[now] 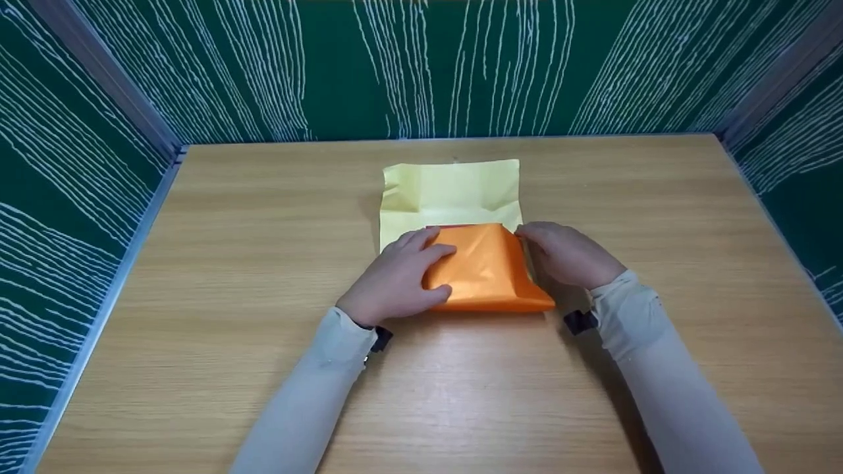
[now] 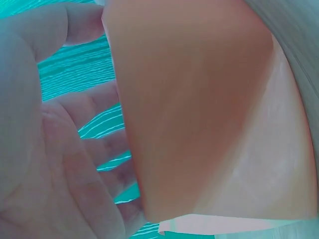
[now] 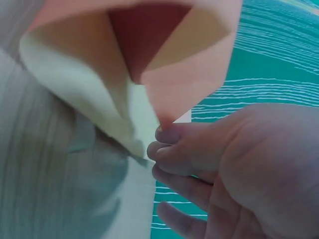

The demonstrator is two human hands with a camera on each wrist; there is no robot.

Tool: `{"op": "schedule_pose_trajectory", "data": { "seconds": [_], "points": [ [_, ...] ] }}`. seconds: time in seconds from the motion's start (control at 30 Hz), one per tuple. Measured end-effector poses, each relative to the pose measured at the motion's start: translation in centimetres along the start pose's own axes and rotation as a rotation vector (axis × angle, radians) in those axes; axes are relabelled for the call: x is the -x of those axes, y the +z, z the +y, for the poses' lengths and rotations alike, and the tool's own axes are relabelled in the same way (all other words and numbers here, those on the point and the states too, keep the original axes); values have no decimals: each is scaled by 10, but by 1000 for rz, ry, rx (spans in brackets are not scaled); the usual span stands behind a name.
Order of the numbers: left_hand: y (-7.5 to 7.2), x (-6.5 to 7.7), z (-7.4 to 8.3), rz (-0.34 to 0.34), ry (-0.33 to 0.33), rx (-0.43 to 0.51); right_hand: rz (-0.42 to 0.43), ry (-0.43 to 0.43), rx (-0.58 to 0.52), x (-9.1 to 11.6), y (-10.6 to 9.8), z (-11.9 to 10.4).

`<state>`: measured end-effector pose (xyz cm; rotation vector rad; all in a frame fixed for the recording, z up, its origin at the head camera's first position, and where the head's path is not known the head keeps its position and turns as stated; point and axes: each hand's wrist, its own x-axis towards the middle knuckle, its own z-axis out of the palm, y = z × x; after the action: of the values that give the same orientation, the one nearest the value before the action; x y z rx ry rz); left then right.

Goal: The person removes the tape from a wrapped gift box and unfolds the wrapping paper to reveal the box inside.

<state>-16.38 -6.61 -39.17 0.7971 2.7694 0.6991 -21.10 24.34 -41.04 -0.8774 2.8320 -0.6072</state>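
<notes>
A sheet of wrapping paper, orange (image 1: 484,270) outside and pale yellow (image 1: 454,187) inside, is folded over a dark red thing (image 3: 144,35), mostly hidden within. My left hand (image 1: 402,273) rests on the left part of the orange fold with fingers spread and thumb toward the near edge. At the right end, my right hand (image 1: 570,253) pinches a pointed corner of the paper between thumb and fingertips. The right wrist view shows that end gaping, its yellow inner side curved.
The package lies on a wood-grain table (image 1: 263,197). Green panels (image 1: 342,72) with white wavy lines stand behind and at both sides. Beyond the orange fold, the creased yellow flap lies toward the back of the table.
</notes>
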Motion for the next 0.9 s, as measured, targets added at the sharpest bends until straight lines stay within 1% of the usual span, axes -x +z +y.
{"op": "schedule_pose_trajectory", "data": {
  "seconds": [0.07,0.17,0.27,0.33,0.4,0.47,0.53,0.57,0.63,0.73,0.8,0.87,0.9],
  "points": [
    [0,-1,-3,8,11,25,-22,32,-13,2,2,2],
    [-3,-3,-12,45,13,109,-52,102,-42,4,5,3],
    [-8,-10,-26,92,-30,185,-56,126,-64,5,6,4],
    [-9,-16,-36,104,-71,201,-50,110,-64,5,6,4],
    [-9,-22,-45,102,-98,182,-39,87,-55,5,6,5],
    [-8,-26,-55,94,-86,140,-29,57,-28,5,7,5],
    [-7,-28,-62,85,-83,74,-25,35,3,5,9,5],
    [-7,-28,-66,75,-82,22,-25,20,18,5,10,5],
    [-7,-27,-70,51,-99,-59,-42,7,29,5,11,5],
    [-8,-28,-71,-21,-159,-130,-94,55,4,5,11,3],
    [-8,-30,-69,-57,-190,-135,-129,115,-10,7,10,3],
    [-6,-31,-66,-74,-201,-139,-151,166,-9,10,10,3],
    [-5,-32,-64,-74,-191,-143,-156,176,1,11,10,4]
  ]
}}
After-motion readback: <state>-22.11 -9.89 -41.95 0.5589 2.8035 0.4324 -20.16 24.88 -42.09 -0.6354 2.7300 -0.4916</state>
